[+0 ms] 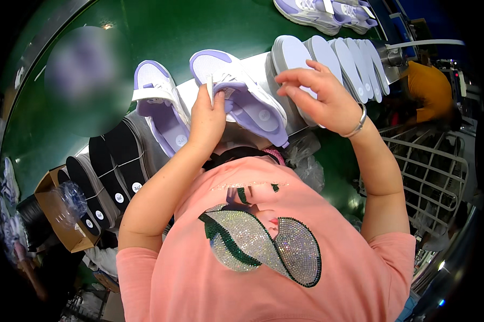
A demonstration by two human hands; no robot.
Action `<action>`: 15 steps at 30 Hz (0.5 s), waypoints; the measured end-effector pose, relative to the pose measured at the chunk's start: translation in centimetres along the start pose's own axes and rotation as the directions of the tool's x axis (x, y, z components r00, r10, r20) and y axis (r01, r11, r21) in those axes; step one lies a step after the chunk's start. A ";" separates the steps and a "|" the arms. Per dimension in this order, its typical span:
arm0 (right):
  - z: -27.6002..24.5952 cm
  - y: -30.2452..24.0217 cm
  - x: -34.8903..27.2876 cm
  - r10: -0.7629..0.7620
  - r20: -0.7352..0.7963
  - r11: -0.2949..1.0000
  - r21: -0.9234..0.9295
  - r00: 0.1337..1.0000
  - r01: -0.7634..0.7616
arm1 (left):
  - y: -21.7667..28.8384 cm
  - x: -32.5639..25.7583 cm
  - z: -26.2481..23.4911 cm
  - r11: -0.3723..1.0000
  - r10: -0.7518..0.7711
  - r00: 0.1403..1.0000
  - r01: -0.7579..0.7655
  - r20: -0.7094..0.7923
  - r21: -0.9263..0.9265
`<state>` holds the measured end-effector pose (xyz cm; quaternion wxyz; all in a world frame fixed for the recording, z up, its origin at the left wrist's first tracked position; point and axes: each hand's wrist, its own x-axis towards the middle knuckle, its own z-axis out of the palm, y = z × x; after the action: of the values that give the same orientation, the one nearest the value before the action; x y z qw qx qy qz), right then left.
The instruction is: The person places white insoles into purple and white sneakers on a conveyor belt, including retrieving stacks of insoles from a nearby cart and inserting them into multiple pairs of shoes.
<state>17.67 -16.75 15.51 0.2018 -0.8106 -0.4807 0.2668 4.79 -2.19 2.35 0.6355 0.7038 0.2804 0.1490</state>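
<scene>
A white and lavender sneaker (pixel 259 110) lies with its toe pointing away from me. My left hand (pixel 209 119) pinches its tongue, where a white tag stands up. Inside the shoe, a lavender insole with a round sticker shows at the heel. To the left sits a matching sneaker (pixel 165 119), also with a lavender insole inside. My right hand (pixel 321 97) hovers over a row of pale lavender insoles (pixel 291 52), fingers apart and holding nothing. Whether its fingertips touch the nearest insole I cannot tell.
Bundles of black insoles (pixel 112 161) stand at the left, beside a cardboard box (pixel 73 236) with clear plastic in it. More sneakers (pixel 313 17) rest on the green surface (pixel 166 27) at the far side. A white wire basket (pixel 430 147) and someone in orange clothing (pixel 428 91) are at the right.
</scene>
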 end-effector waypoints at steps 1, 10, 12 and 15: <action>0.7 0.1 -0.2 -0.017 0.076 0.997 -0.075 0.997 0.023 | -0.3 0.0 0.1 0.999 0.000 1.000 0.000 0.001 -0.037; 8.9 4.1 1.9 0.291 0.610 0.874 -0.482 0.737 0.053 | 0.0 4.0 1.6 0.984 -0.042 0.995 0.025 0.094 0.176; 9.3 4.4 1.5 0.255 0.567 0.890 -0.454 0.783 0.039 | 0.5 4.2 1.8 0.994 -0.006 0.998 0.000 0.059 0.106; 9.9 3.5 1.4 0.251 0.512 0.925 -0.378 0.822 -0.047 | 2.3 1.2 -0.2 0.948 0.252 0.966 -0.235 -0.053 0.213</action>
<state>14.35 -16.45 5.40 -0.1138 -0.7572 -0.4918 0.4145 6.07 -1.43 4.50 0.5244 0.7883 0.2305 0.2247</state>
